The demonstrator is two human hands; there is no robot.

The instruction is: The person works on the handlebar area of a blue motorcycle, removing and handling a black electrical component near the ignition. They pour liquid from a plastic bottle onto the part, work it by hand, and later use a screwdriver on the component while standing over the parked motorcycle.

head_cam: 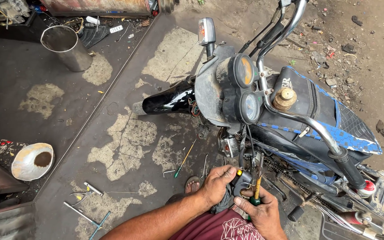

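A motorcycle (290, 111) with a black and blue tank cover stands in front of me, its two round gauges (245, 89) facing up. My left hand (216, 184) grips a small dark switch part (242, 181) and a grey rag below the headlight area. My right hand (263, 211) holds a screwdriver (258, 189) with a yellow and green handle, its tip pointing up into the wiring next to that part. A side indicator lamp (229, 146) hangs just above my hands.
On the stained concrete floor lie a green-handled screwdriver (184, 161), a hex key (169, 172), pliers (82, 194) and a T-handle wrench (85, 216). A metal cylinder (65, 46) stands at the far left, a dented bowl (32, 161) nearer. My sandalled foot (192, 183) shows below.
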